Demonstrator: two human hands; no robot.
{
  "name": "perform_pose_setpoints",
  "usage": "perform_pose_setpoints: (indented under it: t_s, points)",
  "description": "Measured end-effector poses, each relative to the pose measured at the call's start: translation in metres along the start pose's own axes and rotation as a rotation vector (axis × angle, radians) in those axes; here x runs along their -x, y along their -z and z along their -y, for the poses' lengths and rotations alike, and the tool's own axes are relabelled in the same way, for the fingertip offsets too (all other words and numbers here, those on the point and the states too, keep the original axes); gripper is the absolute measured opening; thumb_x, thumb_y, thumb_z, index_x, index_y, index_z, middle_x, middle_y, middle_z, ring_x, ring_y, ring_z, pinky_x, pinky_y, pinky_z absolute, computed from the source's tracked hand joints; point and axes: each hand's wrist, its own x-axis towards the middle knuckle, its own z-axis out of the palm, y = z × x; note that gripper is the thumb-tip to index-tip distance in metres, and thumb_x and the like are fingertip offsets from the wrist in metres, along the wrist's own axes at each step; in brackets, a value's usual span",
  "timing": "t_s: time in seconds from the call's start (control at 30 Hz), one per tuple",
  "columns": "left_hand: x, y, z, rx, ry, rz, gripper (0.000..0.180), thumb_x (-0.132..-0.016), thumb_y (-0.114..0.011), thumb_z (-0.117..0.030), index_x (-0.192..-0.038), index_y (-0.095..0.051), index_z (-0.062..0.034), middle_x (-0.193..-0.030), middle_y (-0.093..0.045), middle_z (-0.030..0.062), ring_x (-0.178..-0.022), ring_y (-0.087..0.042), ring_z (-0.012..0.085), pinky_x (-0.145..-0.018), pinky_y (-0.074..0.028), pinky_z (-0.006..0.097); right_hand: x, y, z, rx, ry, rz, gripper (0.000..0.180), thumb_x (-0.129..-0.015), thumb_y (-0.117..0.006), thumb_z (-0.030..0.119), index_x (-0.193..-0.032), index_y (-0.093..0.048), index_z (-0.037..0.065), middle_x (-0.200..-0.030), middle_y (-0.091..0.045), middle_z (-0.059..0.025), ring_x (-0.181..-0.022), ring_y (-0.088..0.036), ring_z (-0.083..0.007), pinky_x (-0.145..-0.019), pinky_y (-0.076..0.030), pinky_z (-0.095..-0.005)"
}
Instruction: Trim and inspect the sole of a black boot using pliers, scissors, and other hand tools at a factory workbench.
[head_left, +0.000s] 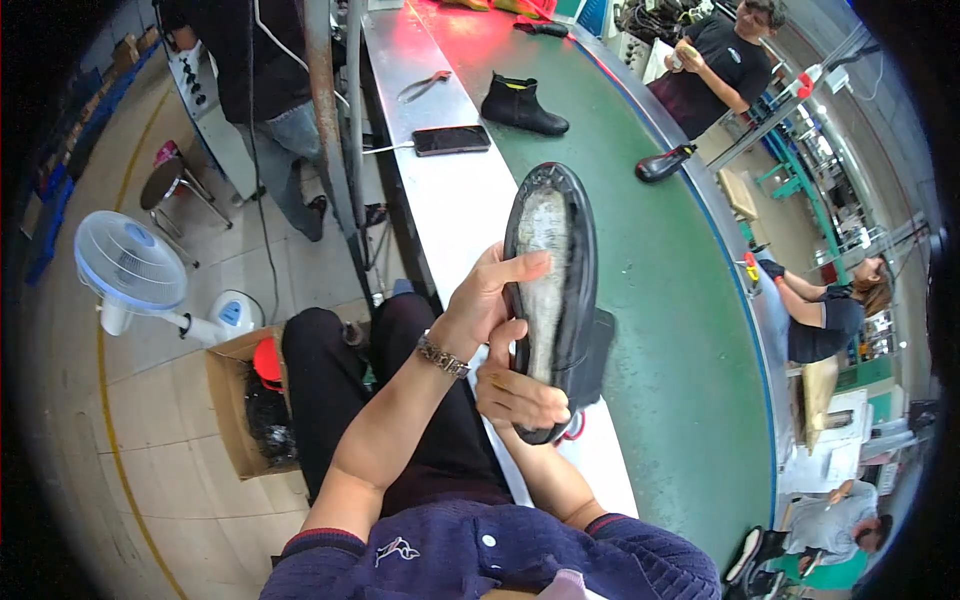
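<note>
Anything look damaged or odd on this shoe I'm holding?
Yes, the underside of the black shoe: a blotchy grey-white patch runs lengthwise along its middle, standing out against the surrounding black. Whether that's damage or just an unfinished surface, I can't tell.

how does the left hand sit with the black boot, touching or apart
Touching. The head view shows it: the left hand grips the side of the black boot, its thumb pressed over the pale underside.
</note>
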Motion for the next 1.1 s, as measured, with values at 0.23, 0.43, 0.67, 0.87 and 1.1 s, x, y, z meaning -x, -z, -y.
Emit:
perform_pose_setpoints:
  t_s: [0.23,0.43,0.67,0.87,1.1]
  points:
    - [0.004,-0.029,-0.016,-0.174,-0.174,-0.177,0.031,-0.082,-0.069,-0.002,-0.112,-0.059,-0.0009,-0.101,-0.066,0.0054,-0.091,-0.062,0.0134,-0.082,-0.050,0.028,0.073,-0.010,-0.006,0.194,0.785,-0.784,0.042,-0.092,-0.051,0.034,-0.119,-0.060,0.003,-0.115,-0.063,-0.0161,-0.100,-0.061,-0.0307,-0.090,-0.053,-0.0412]
    - [0.013,-0.031,-0.012,-0.232,-0.218,-0.253,0.028,-0.084,-0.069,-0.007,-0.110,-0.061,-0.0023,-0.101,-0.065,0.0048,-0.092,-0.061,0.0135,-0.085,-0.048,0.029,0.086,-0.002,-0.022,0.240,0.877,-0.733,0.052,-0.092,-0.050,0.042,-0.126,-0.056,0.003,-0.122,-0.061,-0.0173,-0.110,-0.059,-0.0358,-0.092,-0.052,-0.0476]
    - [0.014,-0.020,-0.017,-0.235,-0.274,-0.367,0.027,-0.082,-0.069,-0.001,-0.108,-0.060,-0.0036,-0.099,-0.066,0.0042,-0.090,-0.062,0.0112,-0.085,-0.048,0.027,0.084,-0.011,-0.016,0.283,1.048,-0.854,0.054,-0.094,-0.047,0.048,-0.127,-0.055,0.005,-0.124,-0.060,-0.0163,-0.112,-0.059,-0.0382,-0.091,-0.053,-0.0465]
    - [0.015,-0.011,-0.037,-0.390,-0.223,-0.276,0.025,-0.084,-0.067,-0.004,-0.109,-0.060,-0.0045,-0.099,-0.065,0.0022,-0.089,-0.060,0.0099,-0.084,-0.047,0.026,0.077,-0.019,0.003,0.453,0.721,-0.941,0.071,-0.091,-0.048,0.057,-0.134,-0.046,0.001,-0.130,-0.053,-0.0197,-0.113,-0.058,-0.0353,-0.083,-0.058,-0.0410]
    - [0.006,-0.009,-0.054,-0.368,-0.179,-0.291,0.036,-0.086,-0.067,-0.007,-0.121,-0.055,-0.0052,-0.107,-0.063,0.0025,-0.096,-0.059,0.0107,-0.088,-0.047,0.028,0.066,-0.009,-0.002,0.348,0.533,-0.654,0.084,-0.086,-0.047,0.065,-0.140,-0.039,0.002,-0.131,-0.050,-0.0238,-0.106,-0.060,-0.0366,-0.080,-0.059,-0.0403]
